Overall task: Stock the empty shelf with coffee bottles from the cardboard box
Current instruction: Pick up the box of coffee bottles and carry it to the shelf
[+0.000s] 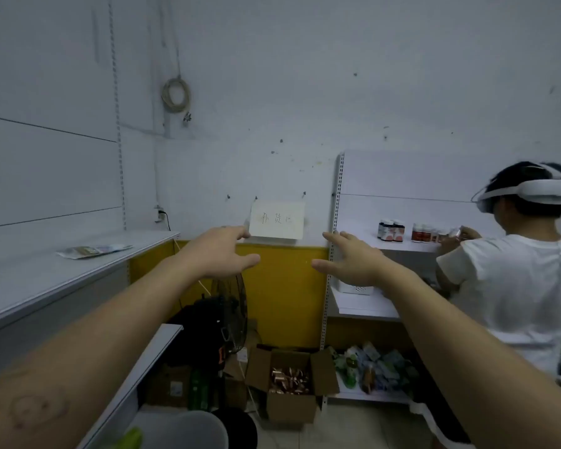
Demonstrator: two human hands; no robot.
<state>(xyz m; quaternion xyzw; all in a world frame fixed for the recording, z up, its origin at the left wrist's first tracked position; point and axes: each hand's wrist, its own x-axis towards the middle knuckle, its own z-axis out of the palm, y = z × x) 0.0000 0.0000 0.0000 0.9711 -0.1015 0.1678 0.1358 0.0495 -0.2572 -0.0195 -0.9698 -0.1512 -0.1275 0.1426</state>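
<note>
Copper-coloured caps fill the open cardboard box on the floor below; the coffee bottles appear untouched. Both hands, left hand and right hand, are raised with fingers spread, holding nothing. To the left, the white shelf carries only some flat packets, so stocking looks not yet begun.

cardboard box on floor | shelf left | fan behind box
</note>
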